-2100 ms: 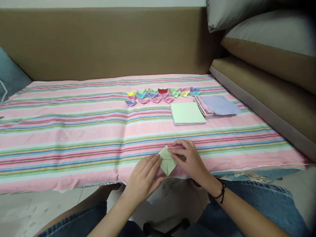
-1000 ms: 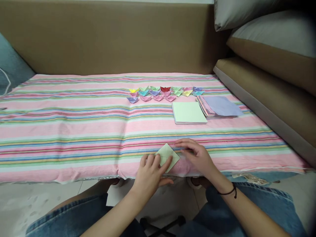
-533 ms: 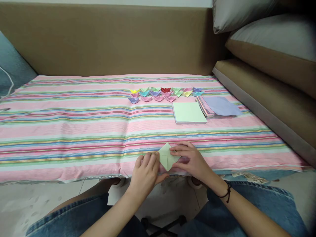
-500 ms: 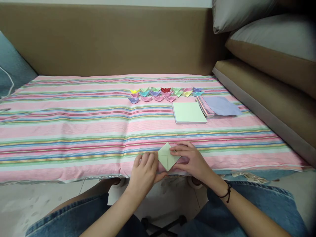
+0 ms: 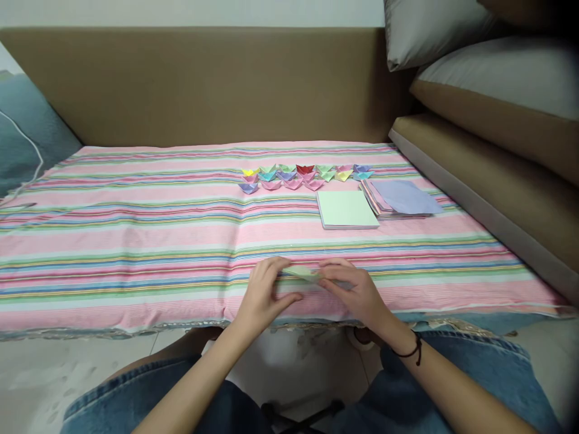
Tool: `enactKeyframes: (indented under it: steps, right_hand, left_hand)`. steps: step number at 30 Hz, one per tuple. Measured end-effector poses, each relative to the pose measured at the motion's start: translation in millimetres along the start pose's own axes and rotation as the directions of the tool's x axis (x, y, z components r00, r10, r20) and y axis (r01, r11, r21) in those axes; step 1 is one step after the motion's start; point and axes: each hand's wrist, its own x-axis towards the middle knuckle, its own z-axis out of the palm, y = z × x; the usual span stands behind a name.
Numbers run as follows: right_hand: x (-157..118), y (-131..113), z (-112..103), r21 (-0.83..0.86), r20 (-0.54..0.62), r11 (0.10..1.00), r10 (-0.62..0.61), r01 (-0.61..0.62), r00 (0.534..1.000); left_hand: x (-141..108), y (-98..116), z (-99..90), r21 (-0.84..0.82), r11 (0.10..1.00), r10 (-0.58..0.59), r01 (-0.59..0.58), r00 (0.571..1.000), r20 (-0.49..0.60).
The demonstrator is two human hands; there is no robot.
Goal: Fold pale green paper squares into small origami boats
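Green paper (image 5: 301, 272), flat in a diamond half a second ago, is now tilted up and shows nearly edge-on between the two hands; the left thumb has swung clear of it.

Nearest are the jeans (image 5: 470, 377) on both legs, a black chair base (image 5: 302, 420) between them, partly cut off by the lower edge of view. A dark bracelet (image 5: 418, 348) circles the right wrist.

Right hand (image 5: 355, 288): grasping the paper's right end between thumb and fingers. Left hand (image 5: 266, 290): fingertips touch the left end, thumb apart below; whether these fingers clamp it, I cannot tell. The paper is above the near part of the striped cloth (image 5: 158, 241), slightly blurred.

Beyond, right of centre, a pad (image 5: 347, 209) with a pale green top sheet lies flat. Just beside it on the right is an uneven stack (image 5: 404, 198), lilac sheet uppermost.

Farther back stand paper boats (image 5: 292, 184) in three rows, one dark red. Behind them rises a brown backrest (image 5: 217, 87). Cushions (image 5: 488, 169) are piled along the right.
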Motion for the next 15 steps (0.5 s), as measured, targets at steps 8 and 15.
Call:
enactKeyframes:
  steps: [8, 15]
  right_hand:
    - [3.5, -10.6, 17.0, 0.457, -0.001, 0.832, 0.353, -0.313, 0.936]
    - [8.4, -8.0, 18.9, 0.301, 0.096, 0.909, 0.272, -0.289, 0.957]
  left_hand:
    - [15.8, 11.9, 16.5, -0.832, 0.482, -0.330, 0.276, 0.937, 0.120]
    - [19.5, 26.7, 9.9, -0.745, 0.564, -0.364, 0.355, 0.917, 0.162]
